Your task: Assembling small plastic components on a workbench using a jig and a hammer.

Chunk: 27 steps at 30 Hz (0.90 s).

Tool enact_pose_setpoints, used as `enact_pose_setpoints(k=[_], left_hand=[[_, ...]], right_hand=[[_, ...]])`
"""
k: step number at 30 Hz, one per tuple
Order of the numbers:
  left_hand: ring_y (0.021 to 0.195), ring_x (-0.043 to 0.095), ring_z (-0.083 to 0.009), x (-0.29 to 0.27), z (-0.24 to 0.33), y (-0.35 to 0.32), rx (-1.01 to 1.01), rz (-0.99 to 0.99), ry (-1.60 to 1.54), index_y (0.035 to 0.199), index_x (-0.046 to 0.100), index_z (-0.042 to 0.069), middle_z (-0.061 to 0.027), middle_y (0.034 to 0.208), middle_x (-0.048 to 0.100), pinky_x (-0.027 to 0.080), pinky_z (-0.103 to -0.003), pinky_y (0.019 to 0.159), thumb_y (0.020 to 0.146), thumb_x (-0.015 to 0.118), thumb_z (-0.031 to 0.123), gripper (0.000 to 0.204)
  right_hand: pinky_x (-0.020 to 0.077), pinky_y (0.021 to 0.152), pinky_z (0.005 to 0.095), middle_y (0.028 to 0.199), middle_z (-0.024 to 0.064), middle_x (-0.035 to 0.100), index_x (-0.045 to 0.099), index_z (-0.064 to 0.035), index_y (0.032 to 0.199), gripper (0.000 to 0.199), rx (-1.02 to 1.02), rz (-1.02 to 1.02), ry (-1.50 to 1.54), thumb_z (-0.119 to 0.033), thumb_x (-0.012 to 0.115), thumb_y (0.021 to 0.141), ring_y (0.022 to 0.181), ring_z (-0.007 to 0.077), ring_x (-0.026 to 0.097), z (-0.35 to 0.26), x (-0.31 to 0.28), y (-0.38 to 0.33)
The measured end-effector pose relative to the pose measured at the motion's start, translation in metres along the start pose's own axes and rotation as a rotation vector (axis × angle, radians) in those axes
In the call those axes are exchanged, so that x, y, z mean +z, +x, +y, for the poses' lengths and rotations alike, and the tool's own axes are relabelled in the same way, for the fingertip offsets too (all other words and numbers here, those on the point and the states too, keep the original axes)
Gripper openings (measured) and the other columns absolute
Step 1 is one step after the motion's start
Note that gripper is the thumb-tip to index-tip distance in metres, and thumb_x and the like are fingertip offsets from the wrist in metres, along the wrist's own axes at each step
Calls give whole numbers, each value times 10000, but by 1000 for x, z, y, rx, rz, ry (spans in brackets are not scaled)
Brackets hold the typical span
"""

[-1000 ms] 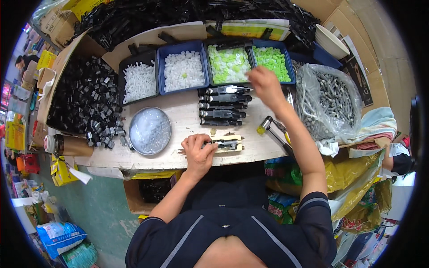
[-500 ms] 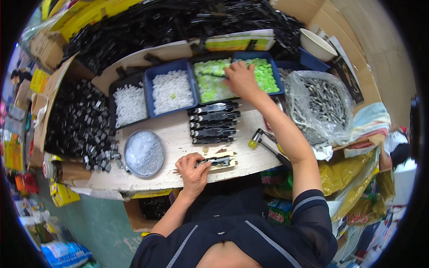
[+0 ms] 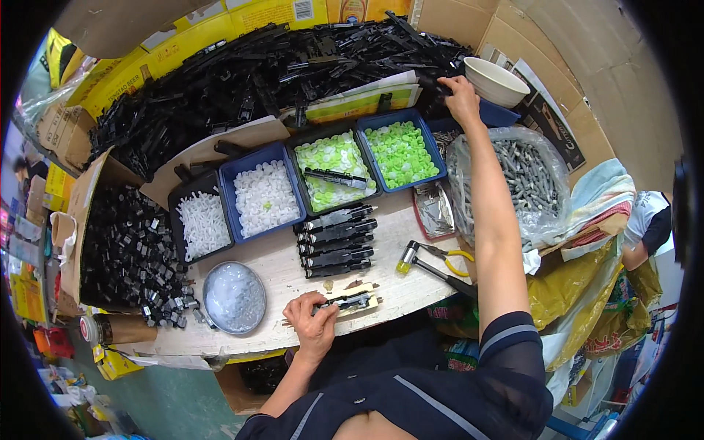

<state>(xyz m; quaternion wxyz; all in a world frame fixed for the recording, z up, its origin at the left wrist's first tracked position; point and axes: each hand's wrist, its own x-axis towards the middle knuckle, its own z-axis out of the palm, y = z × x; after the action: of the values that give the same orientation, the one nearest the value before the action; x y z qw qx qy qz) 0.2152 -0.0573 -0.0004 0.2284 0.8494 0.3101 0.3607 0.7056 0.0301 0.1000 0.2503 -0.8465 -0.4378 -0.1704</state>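
At the table's near edge, my left hand is closed on the end of a black plastic part, which lies on a small cream-coloured block. My right arm is stretched far forward. My right hand is at the right end of a heap of long black plastic parts, beside a white bowl. Its fingers look apart, with nothing plainly held. Across a tray of green and white caps rests a single black part. A row of black assemblies lies between that tray and my left hand.
Blue tray of green caps, blue tray of white pieces and black tray of white pieces form a row. Nearer are a round grease-filled dish, a hammer and yellow-handled pliers. A bag of metal parts stands right.
My right hand has let go of the black part over the cap tray and moved forward and right to the heap. My left hand keeps its hold. The view has shifted.
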Motion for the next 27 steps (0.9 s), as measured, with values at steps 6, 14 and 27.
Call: enact_pose_setpoints(k=[6,14,27], left_hand=[[881,493,-226,-1,1,1,-15,-9,2,741,630,114,-29,848,554,286,-370,802,626,694,67,140],[862,473,-210,0,0,-1,9,2,17,747,618,104,-23,841,551,284,-348,783,667,690,75,112],[892,472,-231,3,-2,-6,40,25,30,750,625,109,-21,848,543,284,-379,803,668,681,99,100]], right_hand=[[424,724,367,928,87,562,658,-114,972,250,-125,71,250,-267,630,776,901,266,556,-4,-11,20],[380,562,219,696,-16,542,588,-70,726,235,96,-11,1048,-267,590,854,597,68,460,-27,-58,-14],[362,705,253,946,-14,547,652,-78,899,211,-100,-459,890,-273,628,822,848,80,462,-73,-32,-84]])
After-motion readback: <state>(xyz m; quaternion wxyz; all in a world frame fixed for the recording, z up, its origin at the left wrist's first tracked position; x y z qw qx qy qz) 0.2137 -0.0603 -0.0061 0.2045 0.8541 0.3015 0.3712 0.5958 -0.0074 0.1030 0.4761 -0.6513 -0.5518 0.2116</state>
